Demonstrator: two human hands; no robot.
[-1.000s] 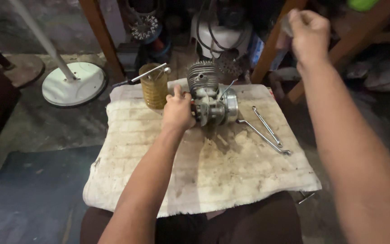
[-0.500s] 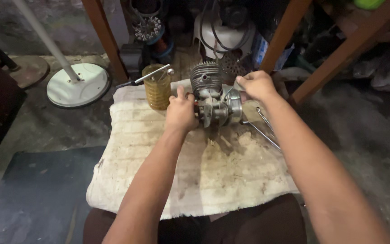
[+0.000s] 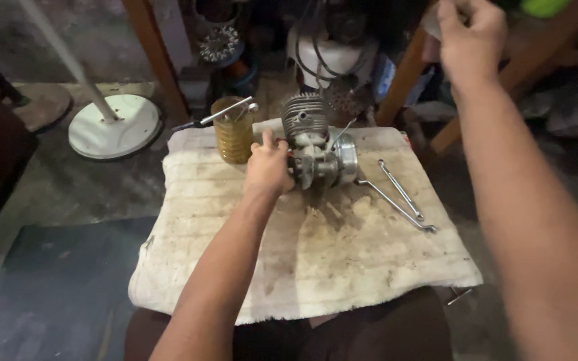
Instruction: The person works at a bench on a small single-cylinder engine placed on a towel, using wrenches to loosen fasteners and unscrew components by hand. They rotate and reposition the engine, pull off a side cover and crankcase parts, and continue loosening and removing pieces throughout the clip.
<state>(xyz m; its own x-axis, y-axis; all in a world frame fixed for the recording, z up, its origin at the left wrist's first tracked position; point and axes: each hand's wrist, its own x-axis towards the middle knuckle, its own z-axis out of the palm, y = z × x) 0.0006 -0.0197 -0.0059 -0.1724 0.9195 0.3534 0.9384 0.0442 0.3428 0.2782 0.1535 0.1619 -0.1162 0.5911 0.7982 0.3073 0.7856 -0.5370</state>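
Landmark: small engine (image 3: pixel 316 148), a finned cylinder on a metal crankcase, standing upright near the far middle of the cloth-covered surface (image 3: pixel 342 267).
Left hand (image 3: pixel 268 168): pressed against the engine's left side, its grip closed around the casing, seemingly to steady the engine on the soft cloth.
Right hand (image 3: pixel 471 32): raised well above and to the right of the engine, fingers curled in; whether that grip holds anything, I cannot tell.
Amber jar (image 3: pixel 233 130): just left of the engine, beyond the left hand, with a metal tool (image 3: pixel 225 114) lying across its mouth.
Wrenches (image 3: pixel 399 199): two thin ones, crossed, flat on the cloth just right of the engine, within the right arm's reach.
In the way: the jar crowds the engine's left side; wooden legs (image 3: pixel 158 60) and dark clutter stand close behind the engine.
Further off: a white round stand base (image 3: pixel 115 126) on the floor, well to the left of the engine.
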